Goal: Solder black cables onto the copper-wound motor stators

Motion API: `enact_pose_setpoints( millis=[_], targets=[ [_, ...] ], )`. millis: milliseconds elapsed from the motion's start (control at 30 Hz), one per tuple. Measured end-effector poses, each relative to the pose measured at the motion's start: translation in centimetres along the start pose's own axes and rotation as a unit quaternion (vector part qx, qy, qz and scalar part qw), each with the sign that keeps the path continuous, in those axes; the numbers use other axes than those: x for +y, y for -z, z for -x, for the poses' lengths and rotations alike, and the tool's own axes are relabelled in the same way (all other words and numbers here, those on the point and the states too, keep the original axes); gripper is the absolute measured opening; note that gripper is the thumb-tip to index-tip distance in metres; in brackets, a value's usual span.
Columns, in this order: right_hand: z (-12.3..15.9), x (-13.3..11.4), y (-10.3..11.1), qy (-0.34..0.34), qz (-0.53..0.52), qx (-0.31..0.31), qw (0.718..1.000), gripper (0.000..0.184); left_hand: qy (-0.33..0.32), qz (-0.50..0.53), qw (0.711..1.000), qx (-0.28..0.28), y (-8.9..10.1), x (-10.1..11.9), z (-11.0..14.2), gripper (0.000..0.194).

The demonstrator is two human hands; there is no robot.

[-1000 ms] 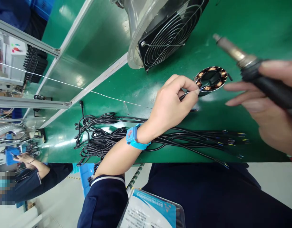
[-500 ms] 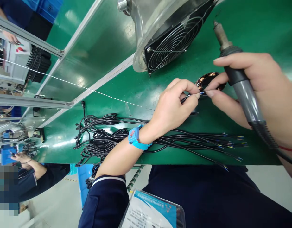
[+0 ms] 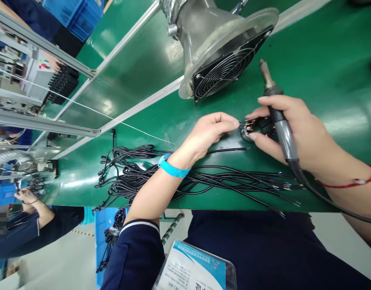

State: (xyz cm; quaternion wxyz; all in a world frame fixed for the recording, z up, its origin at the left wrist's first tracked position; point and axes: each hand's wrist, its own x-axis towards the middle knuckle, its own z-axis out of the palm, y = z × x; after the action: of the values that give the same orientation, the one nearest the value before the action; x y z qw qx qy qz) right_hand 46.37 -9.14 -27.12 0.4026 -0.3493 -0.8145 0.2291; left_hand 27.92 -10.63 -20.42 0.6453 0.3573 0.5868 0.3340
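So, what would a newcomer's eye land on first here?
Probably the grey-and-black soldering iron in the right hand, its bare metal tip pointing away from the wearer. Next, the black fan with a round wire guard, set in the mouth of a cloudy plastic hood beyond the hands. Then the tangle of black cables running under the left forearm, coloured wire ends toward the right.

Left hand (image 3: 214,131), frame center: thumb and index pinched, forearm angled up from lower left. Right hand (image 3: 300,129), right of frame: fingers curled in grip, wrist toward right edge.
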Motion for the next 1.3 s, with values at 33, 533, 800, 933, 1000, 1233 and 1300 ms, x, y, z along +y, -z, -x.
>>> enact_pose_setpoints(
  millis=[33,533,800,933,1000,1233,1300],
  targets=[
    [0.0,-0.1,0.1,0.015,0.009,0.002,1.000,0.061,0.002,0.003,1.000,0.000,-0.1,-0.1,-0.1,0.011],
    [-0.2,-0.4,-0.4,0.072,0.041,0.039,0.996,0.056,0.000,-0.046,0.999,-0.026,-0.4,0.3,0.1,0.016],
    [0.0,-0.5,-0.3,0.074,0.051,0.061,0.994,0.052,-0.003,-0.028,0.999,-0.044,-0.8,0.4,0.3,0.016],
    [0.1,-0.9,-0.5,0.053,0.049,0.091,0.993,0.043,0.016,-0.031,0.995,-0.091,0.1,0.5,0.3,0.020],
    [0.0,-1.2,-0.7,0.040,0.042,0.106,0.993,0.041,-0.006,-0.064,0.991,-0.119,0.2,0.1,0.2,0.016],
    [-0.8,-2.1,-1.2,0.004,0.041,0.102,0.994,0.041,-0.107,-0.305,0.945,-0.054,0.5,0.5,0.2,0.023],
    [-0.8,-1.9,-0.9,0.003,0.039,0.107,0.993,0.043,-0.121,-0.336,0.934,-0.011,2.0,1.5,0.4,0.022]
  ],
)
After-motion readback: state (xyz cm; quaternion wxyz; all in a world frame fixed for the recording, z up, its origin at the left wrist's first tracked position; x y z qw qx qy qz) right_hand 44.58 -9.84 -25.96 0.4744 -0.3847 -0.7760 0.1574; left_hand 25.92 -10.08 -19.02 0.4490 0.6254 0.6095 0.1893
